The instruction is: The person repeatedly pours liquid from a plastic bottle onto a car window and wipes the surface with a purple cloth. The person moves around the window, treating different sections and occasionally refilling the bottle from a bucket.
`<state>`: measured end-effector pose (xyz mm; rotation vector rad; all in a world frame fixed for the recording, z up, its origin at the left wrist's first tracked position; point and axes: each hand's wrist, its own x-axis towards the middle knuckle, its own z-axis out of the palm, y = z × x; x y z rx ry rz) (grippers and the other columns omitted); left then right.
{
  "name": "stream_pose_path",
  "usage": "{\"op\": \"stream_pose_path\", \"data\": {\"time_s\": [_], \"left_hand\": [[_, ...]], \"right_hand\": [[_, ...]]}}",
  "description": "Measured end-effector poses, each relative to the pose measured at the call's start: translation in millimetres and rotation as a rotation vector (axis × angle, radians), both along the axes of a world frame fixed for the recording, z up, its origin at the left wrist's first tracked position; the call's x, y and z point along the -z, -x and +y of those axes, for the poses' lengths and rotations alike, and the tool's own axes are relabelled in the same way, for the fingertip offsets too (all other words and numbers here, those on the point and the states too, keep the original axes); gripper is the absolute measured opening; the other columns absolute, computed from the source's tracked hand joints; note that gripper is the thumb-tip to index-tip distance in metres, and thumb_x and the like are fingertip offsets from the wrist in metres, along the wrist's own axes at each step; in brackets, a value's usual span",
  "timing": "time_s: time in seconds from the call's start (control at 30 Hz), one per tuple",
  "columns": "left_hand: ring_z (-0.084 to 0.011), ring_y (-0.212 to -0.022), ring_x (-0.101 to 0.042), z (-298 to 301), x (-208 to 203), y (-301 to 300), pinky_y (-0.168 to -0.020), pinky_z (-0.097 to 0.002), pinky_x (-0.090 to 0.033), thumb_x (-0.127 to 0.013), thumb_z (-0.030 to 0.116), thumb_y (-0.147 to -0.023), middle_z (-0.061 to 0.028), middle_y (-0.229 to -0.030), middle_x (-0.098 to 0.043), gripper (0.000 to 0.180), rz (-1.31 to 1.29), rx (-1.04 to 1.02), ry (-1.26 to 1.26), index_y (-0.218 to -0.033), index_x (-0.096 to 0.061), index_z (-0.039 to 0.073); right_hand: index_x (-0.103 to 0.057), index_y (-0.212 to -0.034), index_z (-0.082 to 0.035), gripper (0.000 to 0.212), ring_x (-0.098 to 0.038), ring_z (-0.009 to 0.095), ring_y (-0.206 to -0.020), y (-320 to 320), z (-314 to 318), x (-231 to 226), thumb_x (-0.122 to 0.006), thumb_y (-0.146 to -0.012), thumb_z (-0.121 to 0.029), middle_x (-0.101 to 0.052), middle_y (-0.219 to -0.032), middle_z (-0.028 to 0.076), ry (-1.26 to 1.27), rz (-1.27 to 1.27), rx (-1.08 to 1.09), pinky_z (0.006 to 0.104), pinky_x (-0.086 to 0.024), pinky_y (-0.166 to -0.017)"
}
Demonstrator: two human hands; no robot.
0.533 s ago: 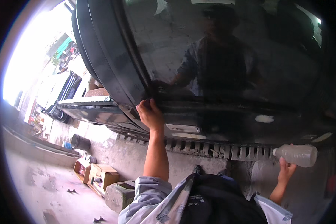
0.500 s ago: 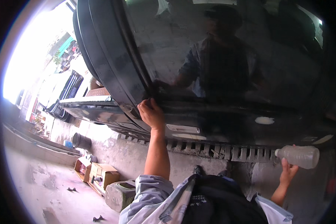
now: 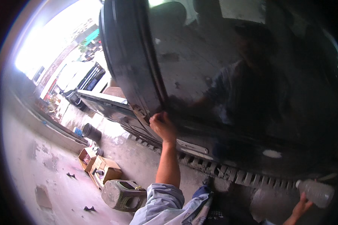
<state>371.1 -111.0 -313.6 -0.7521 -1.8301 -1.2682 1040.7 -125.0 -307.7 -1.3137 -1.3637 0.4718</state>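
Note:
My left hand (image 3: pixel 164 127) is closed, its fingertips pressed at the lower rear corner of a dark vehicle's side window (image 3: pixel 199 71), by the pillar (image 3: pixel 129 60). Whatever lies between those fingers, if anything, is hidden. Just below the wrist is a door handle (image 3: pixel 192 146) in the dark door panel (image 3: pixel 233 148). Off to the right, my right hand (image 3: pixel 301 206) grips a translucent plastic bottle (image 3: pixel 316 193), tilted nearly on its side with its neck to the left. A pale patch (image 3: pixel 272 153) marks the door above the bottle.
A drain grating (image 3: pixel 248 178) runs along the floor beneath the vehicle's side. Behind me on the left stand a dirty plastic stool (image 3: pixel 118 194), cardboard boxes (image 3: pixel 106 168) and a dark bucket (image 3: pixel 91 132). A pale wall (image 3: pixel 30 165) rises at the left; another vehicle (image 3: pixel 80 80) is outside.
The view has turned, so the vehicle and floor items sit differently in it. My left hand stays at the window's lower corner, and my right hand still holds the bottle.

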Motion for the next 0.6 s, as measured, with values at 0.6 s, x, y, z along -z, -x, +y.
{"op": "stream_pose_path", "data": {"time_s": [0.6], "left_hand": [[-0.0389,-0.095,-0.057,62.3,-195.7,25.0,-0.083,-0.0488,-0.042,-0.060,0.022,-0.095,-0.0174,-0.096,-0.058,0.019,0.206,0.072,-0.059,-0.100,-0.055,0.004]], "right_hand": [[-0.027,-0.154,-0.002,0.077,-0.038,0.034,-0.142,-1.6,10.3,22.1,-0.066,-0.093,-0.028,-0.040,-0.153,0.019,0.008,0.105,0.126,0.0474,-0.027,-0.119]]}}
